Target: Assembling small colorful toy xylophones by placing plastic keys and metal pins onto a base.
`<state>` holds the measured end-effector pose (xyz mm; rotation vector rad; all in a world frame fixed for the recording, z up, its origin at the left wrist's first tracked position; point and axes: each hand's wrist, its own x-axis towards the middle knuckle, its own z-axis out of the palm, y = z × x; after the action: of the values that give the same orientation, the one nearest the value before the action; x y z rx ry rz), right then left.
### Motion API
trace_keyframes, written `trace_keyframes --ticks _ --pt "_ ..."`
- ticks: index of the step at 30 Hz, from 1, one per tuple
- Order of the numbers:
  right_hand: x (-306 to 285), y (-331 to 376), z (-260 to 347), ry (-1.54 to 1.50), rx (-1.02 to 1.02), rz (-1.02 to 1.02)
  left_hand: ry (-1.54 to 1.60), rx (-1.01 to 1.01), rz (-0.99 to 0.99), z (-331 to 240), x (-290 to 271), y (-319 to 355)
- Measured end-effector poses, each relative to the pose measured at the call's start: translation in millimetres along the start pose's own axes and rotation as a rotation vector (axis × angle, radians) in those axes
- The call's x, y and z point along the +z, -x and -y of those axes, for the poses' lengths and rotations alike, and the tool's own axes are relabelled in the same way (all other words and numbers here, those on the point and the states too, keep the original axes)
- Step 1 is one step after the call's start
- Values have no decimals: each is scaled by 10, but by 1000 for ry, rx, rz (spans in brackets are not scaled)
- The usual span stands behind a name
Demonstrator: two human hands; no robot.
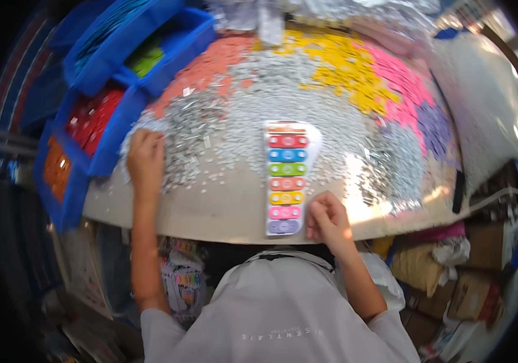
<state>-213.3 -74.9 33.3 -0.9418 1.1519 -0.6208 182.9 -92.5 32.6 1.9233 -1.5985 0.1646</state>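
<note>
A white card or tray [311, 145] stands upright in line with me near the table's front edge. It carries a column of coloured bars in orange, red, blue, green, coral, yellow, pink and purple, most with white spots. Beside its lower right edge is my right hand [327, 218], fingers curled in and thumb close to them; anything in them is too small to make out. My left hand [146, 154] reaches down into small white pieces [171, 127] at the left, its fingers bent together and their tips hidden. Shiny silver pieces [195, 115] lie just right of it.
Blue bins [111, 148] at the left hold red pieces [92, 121], orange pieces [56, 166] and green pieces [145, 60]. Across the table spread coral [210, 60], yellow [350, 66], pink [401, 85] and purple pieces [434, 130]. A big whitish bag [483, 103] stands at the right.
</note>
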Motion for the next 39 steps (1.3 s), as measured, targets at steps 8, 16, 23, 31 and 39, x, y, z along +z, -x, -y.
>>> trace_keyframes --ticks 8,16,23,31,39 --pt "-618 57 274 744 -640 -806 -225 155 85 239 27 -21" --pt "-2165 395 162 1084 -363 -1206 -221 123 38 222 55 -53" --pt "-2421 558 -20 852 -219 -929 415 -239 89 -294 -200 332" --pt "-2145 475 118 1011 -310 -1192 1115 -562 564 -1140 -243 812" --pt "-221 257 295 787 -989 -430 1314 -763 937 -1407 -72 1086"
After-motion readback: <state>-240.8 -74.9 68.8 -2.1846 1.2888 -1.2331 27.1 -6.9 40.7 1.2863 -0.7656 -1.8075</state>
